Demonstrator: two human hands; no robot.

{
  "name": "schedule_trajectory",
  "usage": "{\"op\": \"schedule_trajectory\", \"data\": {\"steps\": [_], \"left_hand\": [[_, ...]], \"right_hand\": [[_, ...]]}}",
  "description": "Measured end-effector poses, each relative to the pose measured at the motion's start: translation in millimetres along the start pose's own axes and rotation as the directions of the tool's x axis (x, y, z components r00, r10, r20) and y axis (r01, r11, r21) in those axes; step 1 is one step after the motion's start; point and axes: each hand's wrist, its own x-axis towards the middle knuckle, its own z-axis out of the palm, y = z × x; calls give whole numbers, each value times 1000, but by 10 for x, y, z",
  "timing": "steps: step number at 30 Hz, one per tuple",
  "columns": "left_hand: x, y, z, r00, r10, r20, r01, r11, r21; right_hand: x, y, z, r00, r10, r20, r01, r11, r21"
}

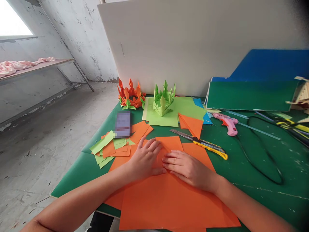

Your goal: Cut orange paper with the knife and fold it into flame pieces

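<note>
Both of my hands lie on a small orange paper (170,145) that rests on larger orange sheets (169,203) on the green table (265,167). My left hand (145,159) presses flat on the paper with its fingers stretched out. My right hand (184,166) lies beside it, fingers together and pointing left, pressing down on the same paper. The fingertips of the two hands nearly touch.
A yellow utility knife (205,145) lies just beyond my right hand. A pink glue gun (228,124) with a black cord (263,161), folded orange (130,95) and green (164,98) paper crowns, loose paper pieces (113,148), a phone (122,124) and a white board (193,42) stand farther back.
</note>
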Motion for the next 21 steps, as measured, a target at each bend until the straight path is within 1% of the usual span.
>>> {"op": "schedule_trajectory", "data": {"steps": [9,15,18,21], "left_hand": [[2,-11,14,999,46,10,-46,998,-31],[-4,-18,32,998,59,3,-58,997,-40],[-10,-20,28,997,72,-19,-73,997,-32],[-10,-28,26,996,83,-14,-83,996,-29]], "right_hand": [[17,-12,-26,1000,2,2,-2,1000,30],[-4,5,-24,999,-14,32,13,1000,19],[-1,5,-24,1000,-8,22,8,1000,21],[10,3,-27,1000,-10,12,10,1000,22]]}}
